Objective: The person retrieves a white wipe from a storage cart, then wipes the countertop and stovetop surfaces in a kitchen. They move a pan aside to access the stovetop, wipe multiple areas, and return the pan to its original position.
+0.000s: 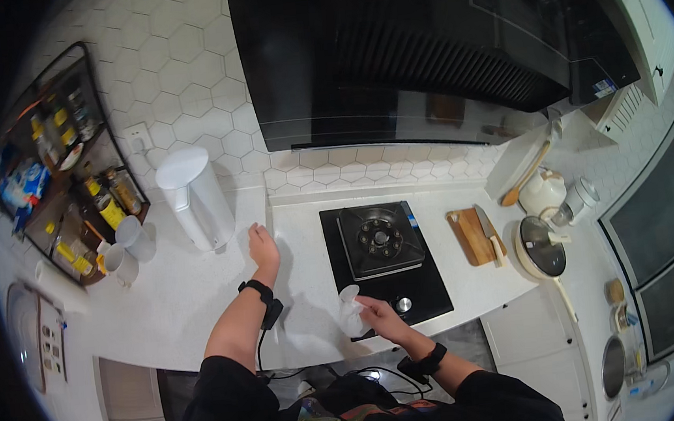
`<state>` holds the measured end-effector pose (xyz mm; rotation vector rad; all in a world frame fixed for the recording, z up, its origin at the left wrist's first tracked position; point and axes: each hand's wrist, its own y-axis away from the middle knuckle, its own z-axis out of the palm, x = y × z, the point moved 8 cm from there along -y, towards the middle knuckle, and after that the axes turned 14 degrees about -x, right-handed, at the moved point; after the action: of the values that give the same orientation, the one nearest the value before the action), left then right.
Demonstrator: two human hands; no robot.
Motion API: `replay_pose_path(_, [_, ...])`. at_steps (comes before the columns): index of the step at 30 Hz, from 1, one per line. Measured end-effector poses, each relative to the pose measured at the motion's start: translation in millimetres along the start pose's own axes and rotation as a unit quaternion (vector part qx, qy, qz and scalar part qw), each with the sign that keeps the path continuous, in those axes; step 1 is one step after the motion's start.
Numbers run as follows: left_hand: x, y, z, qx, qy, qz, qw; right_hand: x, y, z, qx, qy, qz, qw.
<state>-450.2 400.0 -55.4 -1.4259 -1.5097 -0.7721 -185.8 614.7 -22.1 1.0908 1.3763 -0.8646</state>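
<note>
My right hand (383, 318) grips a crumpled white wipe or tissue (351, 315) over the front left of the black gas hob (431, 280). Just right of those fingers is the hob's round silver knob (404, 305). My left hand (264, 247) is over the white countertop (300, 261), left of the hob. Its fingers are partly hidden by the back of the hand, and nothing shows in it. Close to its left stands a tall white electric kettle (197, 201), apart from the hand. The single burner (381, 238) bears no pot.
Right of the hob, a knife (489, 231) lies on a wooden cutting board (468, 239). Beyond is a lidded pan (545, 247), its handle jutting over the counter edge. A plastic cup (135, 238), mug (120, 266) and bottle rack (90, 135) stand left. Above hangs a black range hood (408, 56).
</note>
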Motion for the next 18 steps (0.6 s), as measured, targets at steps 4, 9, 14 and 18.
replay_pose_path(4, [51, 67, 21, -0.170, 0.166, 0.048, 0.970, -32, 12, -32, -0.010, -0.109, -0.014, 0.994])
replay_pose_path(9, [157, 196, 58, -0.501, 0.277, -0.044, 0.819, -101, 41, -56, -0.075, -0.274, -0.134, 0.949])
replay_pose_path(14, [283, 255, 19, -0.539, 0.336, 0.100, 0.766, -159, 81, -73, -0.122, -0.447, -0.203, 0.863])
replay_pose_path(18, [339, 294, -13, -0.513, 0.304, 0.182, 0.782, -194, 119, -66, -0.219, -0.508, -0.274, 0.787])
